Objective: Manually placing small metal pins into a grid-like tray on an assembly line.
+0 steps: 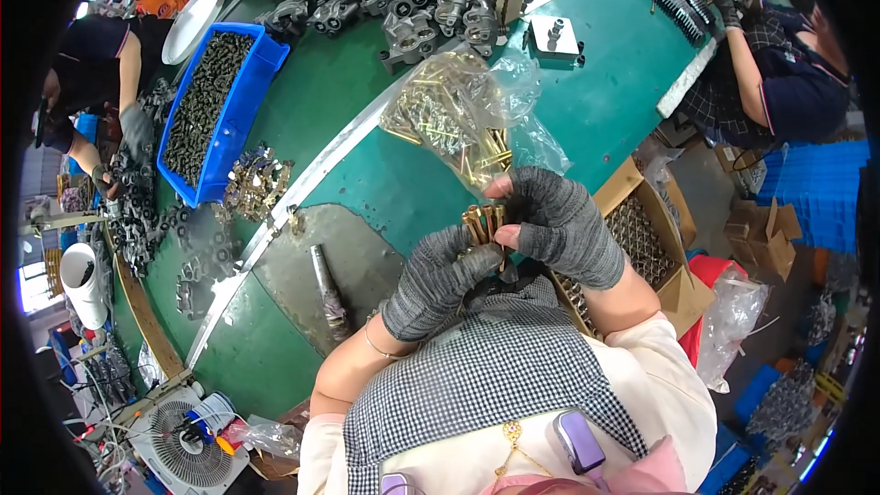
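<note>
On my feed I count two gloved hands, one left hand and one right hand, with at least four bolts bunched at their fingers; overlap keeps me from an exact number. On the counter I get one clear bag of many more bolts, one blue bin of dark parts beyond my counting, one rod-shaped tool and one white plate. I also tally two co-workers, one fan and two purple devices.

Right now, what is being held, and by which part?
Brass-coloured bolts, in the left hand, below their exposed ends; whether the right hand grips any is unclear.
</note>
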`<act>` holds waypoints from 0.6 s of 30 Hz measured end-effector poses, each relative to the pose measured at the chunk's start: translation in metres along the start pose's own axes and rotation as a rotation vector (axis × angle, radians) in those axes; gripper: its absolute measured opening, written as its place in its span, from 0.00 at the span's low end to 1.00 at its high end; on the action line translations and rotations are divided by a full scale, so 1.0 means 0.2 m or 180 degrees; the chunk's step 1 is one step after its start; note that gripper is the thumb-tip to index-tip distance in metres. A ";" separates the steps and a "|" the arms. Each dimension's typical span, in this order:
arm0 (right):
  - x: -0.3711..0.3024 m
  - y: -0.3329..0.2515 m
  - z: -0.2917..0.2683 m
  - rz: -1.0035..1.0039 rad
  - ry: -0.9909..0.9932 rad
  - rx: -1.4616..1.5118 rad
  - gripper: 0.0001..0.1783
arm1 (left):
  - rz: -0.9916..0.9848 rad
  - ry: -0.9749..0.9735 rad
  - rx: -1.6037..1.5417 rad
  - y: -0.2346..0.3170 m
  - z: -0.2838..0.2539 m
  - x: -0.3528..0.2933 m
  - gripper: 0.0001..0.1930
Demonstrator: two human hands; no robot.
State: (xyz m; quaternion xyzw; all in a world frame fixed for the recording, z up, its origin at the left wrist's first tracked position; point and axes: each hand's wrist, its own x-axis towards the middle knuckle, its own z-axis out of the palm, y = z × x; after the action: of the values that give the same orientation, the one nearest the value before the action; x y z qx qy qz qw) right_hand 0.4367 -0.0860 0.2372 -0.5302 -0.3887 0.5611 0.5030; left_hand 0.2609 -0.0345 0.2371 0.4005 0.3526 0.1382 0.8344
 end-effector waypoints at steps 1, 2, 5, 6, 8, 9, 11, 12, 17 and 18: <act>0.00 0.00 0.00 0.0080 -0.0016 0.0114 0.21 | -0.0012 -0.0034 -0.0020 0.00 0.00 0.00 0.11; 0.00 0.00 0.00 0.0090 -0.0011 0.0116 0.21 | -0.0022 -0.0036 -0.0024 0.00 0.00 0.00 0.11; 0.00 0.03 0.00 0.0125 0.0023 0.0389 0.20 | -0.0028 -0.0129 -0.0153 0.00 0.00 0.00 0.11; 0.00 0.04 -0.01 0.0131 0.0022 0.0391 0.20 | -0.0033 -0.0125 -0.0157 -0.01 0.01 0.00 0.11; 0.00 0.06 -0.04 -0.0065 -0.0038 0.0700 0.17 | -0.0021 -0.0059 -0.0151 0.00 0.02 0.00 0.12; 0.01 0.06 -0.07 -0.0163 -0.0071 0.0854 0.16 | -0.0012 -0.0023 -0.0148 0.00 0.02 0.00 0.13; 0.03 0.07 -0.17 -0.0179 0.0343 0.0889 0.15 | -0.0139 -0.0082 -0.0213 -0.01 -0.01 0.00 0.14; 0.08 0.11 -0.27 -0.0290 0.0706 0.0633 0.15 | -0.0275 -0.0176 -0.0266 -0.01 -0.02 0.00 0.15; 0.39 0.20 -0.78 -0.0884 0.2541 -0.1351 0.14 | -0.0511 -0.0305 -0.0414 0.00 -0.01 0.02 0.17; 0.38 0.20 -0.78 -0.0886 0.2538 -0.1359 0.14 | -0.0507 -0.0309 -0.0421 0.00 -0.01 0.02 0.17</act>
State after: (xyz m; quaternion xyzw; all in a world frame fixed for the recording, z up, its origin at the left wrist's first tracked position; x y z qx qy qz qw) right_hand 0.5890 -0.0339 0.1617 -0.7387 -0.3393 0.1484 0.5632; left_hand 0.2624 -0.0309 0.2339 0.3215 0.3326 0.0749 0.8834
